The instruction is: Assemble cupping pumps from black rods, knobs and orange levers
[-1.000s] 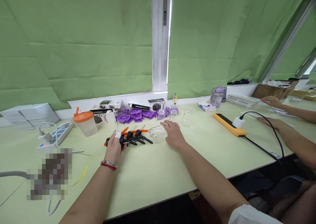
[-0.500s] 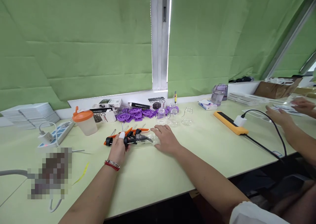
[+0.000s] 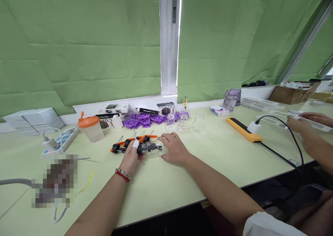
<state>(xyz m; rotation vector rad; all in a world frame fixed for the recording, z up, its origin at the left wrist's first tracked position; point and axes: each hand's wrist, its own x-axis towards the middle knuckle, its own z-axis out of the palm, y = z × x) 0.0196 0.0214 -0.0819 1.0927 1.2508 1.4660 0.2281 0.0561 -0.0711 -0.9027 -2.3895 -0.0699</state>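
My left hand (image 3: 130,158), a white cover on one fingertip, is closed around a black bottle top (image 3: 139,149). Its dark stem lies inside a clear bottle (image 3: 153,152), which is tilted on its side with its neck against the top. The base end of that bottle is wrapped by my right hand (image 3: 176,149). Just beyond my left hand lie several similar black tops (image 3: 116,148) with orange handles (image 3: 153,136) and thin metal rods. Past my right hand, several clear bottles (image 3: 197,125) stand on the table.
Behind are purple plastic parts (image 3: 143,119) and printed boxes (image 3: 113,121). An orange-lidded cup (image 3: 91,128) and a white power strip (image 3: 62,140) stand at left. An orange power strip (image 3: 243,130) with a black cable lies at right, near another person's hands (image 3: 299,125).
My left hand has moved slightly right, and the stem has gone deeper into the bottle, bringing the top to its neck. The other person's hands have shifted over a white sheet.
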